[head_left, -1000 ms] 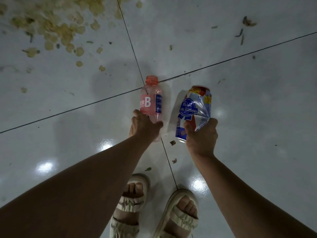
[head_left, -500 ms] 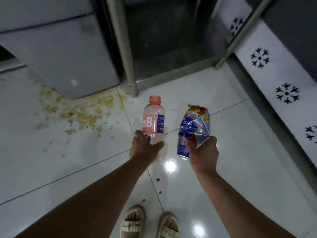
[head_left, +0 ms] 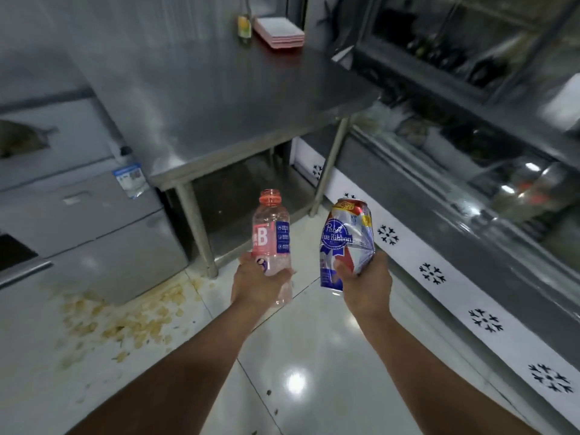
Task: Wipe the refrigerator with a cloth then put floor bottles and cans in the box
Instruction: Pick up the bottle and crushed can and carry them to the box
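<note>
Left hand (head_left: 262, 285) wrapped round the lower body of a clear, capless plastic bottle with a pink-and-blue label (head_left: 271, 233), held upright; right hand (head_left: 365, 285) gripping the lower part of a crushed silver, blue and red beer can (head_left: 345, 243), tilted slightly, top uppermost. Both containers are carried at mid-height above the glossy white tiled floor (head_left: 314, 356), side by side but apart. Beyond them stands a stainless-steel table (head_left: 219, 95) bearing a stack of pink and white cloths (head_left: 279, 31) and a small yellow-labelled bottle (head_left: 244, 26); to the left a grey refrigerator (head_left: 88, 221), with pale food scraps (head_left: 125, 321) spilled on the floor at its foot. The box is not in view (its position cannot be told). Probable risks: dregs spilling from the open bottle neck if it is tipped in carrying; the dented can slipping from the grip; a footstep onto the scraps, given the shiny floor
</note>
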